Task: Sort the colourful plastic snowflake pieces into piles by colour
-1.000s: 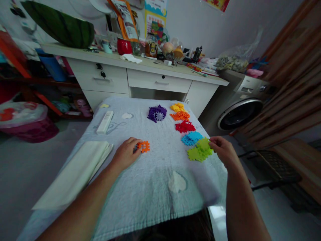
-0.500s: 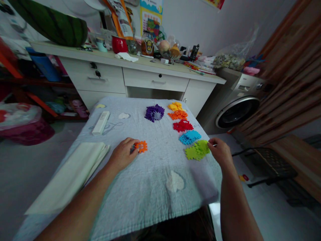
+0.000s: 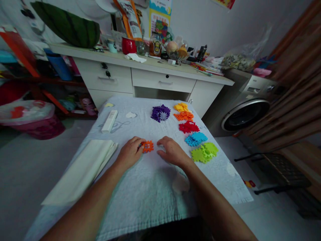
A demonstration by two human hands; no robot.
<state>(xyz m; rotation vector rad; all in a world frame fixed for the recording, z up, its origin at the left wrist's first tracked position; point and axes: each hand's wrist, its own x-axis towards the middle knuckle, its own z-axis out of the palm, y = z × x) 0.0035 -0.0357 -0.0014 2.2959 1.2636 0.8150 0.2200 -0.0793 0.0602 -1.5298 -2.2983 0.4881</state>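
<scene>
My left hand (image 3: 130, 151) is closed around one end of an orange interlocking plastic piece (image 3: 148, 146), just above or on the cloth. Something dark beside the orange piece is mostly hidden by the fingers. Across a small gap to the right, my right hand (image 3: 172, 150) has thumb and fingers apart, with nothing visible between them. Piles of similar pieces lie beyond and to the right: purple (image 3: 160, 113), yellow (image 3: 181, 107), orange (image 3: 184, 115), red (image 3: 189, 127), blue (image 3: 196, 139) and lime green (image 3: 204, 153).
A pale cloth (image 3: 147, 194) covers the table. On its left lie a white narrow box (image 3: 109, 121) and a folded cream cloth (image 3: 77, 174). Behind stands a cluttered white desk (image 3: 164, 80), with a washing machine (image 3: 247, 103) at right.
My right hand has left the table's right edge by the green pieces and come in beside my left hand. The cloth's right corner now lies spread out. My left hand keeps the orange piece.
</scene>
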